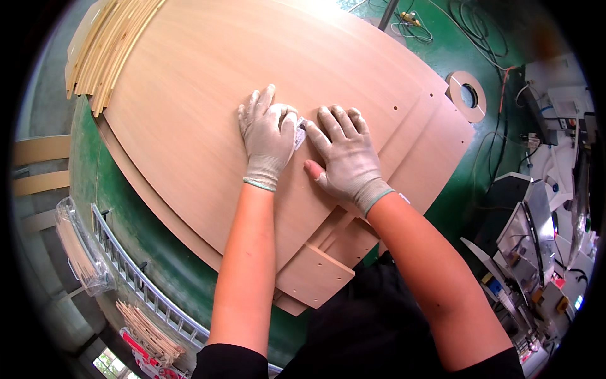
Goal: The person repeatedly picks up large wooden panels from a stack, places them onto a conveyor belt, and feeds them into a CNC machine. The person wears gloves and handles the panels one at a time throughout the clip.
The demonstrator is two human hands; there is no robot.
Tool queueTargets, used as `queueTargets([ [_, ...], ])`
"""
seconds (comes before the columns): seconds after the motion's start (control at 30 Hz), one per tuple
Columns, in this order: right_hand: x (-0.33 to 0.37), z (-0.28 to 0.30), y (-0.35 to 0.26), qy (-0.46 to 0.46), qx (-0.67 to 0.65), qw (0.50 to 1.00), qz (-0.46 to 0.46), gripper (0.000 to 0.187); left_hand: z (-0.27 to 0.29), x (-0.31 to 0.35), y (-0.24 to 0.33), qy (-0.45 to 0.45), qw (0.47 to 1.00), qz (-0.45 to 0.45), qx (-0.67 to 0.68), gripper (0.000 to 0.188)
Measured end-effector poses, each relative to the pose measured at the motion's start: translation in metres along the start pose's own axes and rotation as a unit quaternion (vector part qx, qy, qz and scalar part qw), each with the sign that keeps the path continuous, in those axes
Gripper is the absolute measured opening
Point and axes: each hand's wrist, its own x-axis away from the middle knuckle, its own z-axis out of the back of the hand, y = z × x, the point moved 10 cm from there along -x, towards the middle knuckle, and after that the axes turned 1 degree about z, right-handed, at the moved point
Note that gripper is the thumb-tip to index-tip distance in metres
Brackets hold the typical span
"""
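My left hand (pixel 268 136), in a pale work glove, rests on a large light-brown wood panel (pixel 189 120). Its outer fingers are stretched, while the index finger and thumb bend in around a small white label (pixel 299 135) with dark print. Part of that label is hidden by the glove. To the right, my right hand (pixel 347 151) lies open and flat on the panel, fingers spread. Its index fingertip is close beside the label; whether they touch I cannot tell. The right thumb tip sticks out bare from the glove.
Narrow wood strips (pixel 117 47) lie stacked at the far left. A small drilled board (pixel 315 276) sits near me. Left stands a metal ladder (pixel 142 278) beside plastic-wrapped boards (pixel 81 246). A ring-shaped piece (pixel 467 96), cables (pixel 483 31) and cluttered equipment (pixel 527 234) are at right.
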Motion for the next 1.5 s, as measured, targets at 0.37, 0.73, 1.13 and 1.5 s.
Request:
queueTargets([
  [0.37,0.003,0.005,0.004,0.032,-0.027,0.999,-0.001,0.069,0.0,0.003,0.015,-0.008,0.998,-0.039,-0.042,0.018],
  [0.73,0.001,0.003,0.004,0.035,-0.025,0.999,-0.001,0.068,-0.006,0.005,0.02,0.01,0.994,-0.095,-0.052,0.016],
  [1.13,0.001,-0.001,0.004,0.029,-0.015,0.999,-0.005,0.069,0.011,0.008,-0.006,0.103,0.994,0.037,0.009,0.034],
  [1.5,0.002,-0.001,0.008,0.021,-0.03,0.999,-0.004,0.068,-0.006,-0.001,0.008,0.025,0.983,-0.001,-0.182,0.055],
])
